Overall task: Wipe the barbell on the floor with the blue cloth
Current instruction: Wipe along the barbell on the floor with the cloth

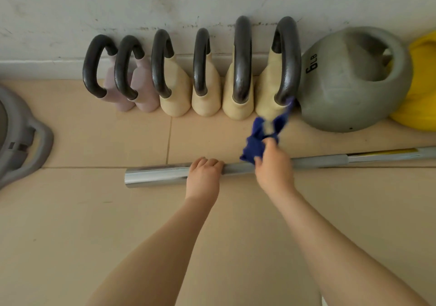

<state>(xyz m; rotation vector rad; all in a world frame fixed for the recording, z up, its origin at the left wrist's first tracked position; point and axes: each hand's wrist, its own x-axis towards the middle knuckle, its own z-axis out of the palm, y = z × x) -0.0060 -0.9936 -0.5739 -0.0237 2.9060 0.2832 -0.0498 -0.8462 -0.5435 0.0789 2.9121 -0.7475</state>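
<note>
The floor [70, 223] fills most of my view, pale tile running up to a scuffed wall [70, 11] at twelve o'clock. Along that wall stands a row of kettlebells [200, 74], with a grey 6 LB ball [349, 81] at two o'clock and something yellow [422, 81] behind it.

The barbell [155, 175] lies flat on the floor across the middle of the frame, its long axis running from nine o'clock to three o'clock, rising slightly toward the right; the shiny sleeve end stops at about nine o'clock from my hands.

My left hand [204, 178] is clenched over the bar from above, pinning it. My right hand [274, 164] sits just beside it toward three o'clock, grasping the blue cloth [253, 149], which is bunched at the bar and trails loose toward one o'clock.

I judge the right hand is nearer the long unwiped stretch, so the next stroke should run along the axis toward three o'clock.
</note>
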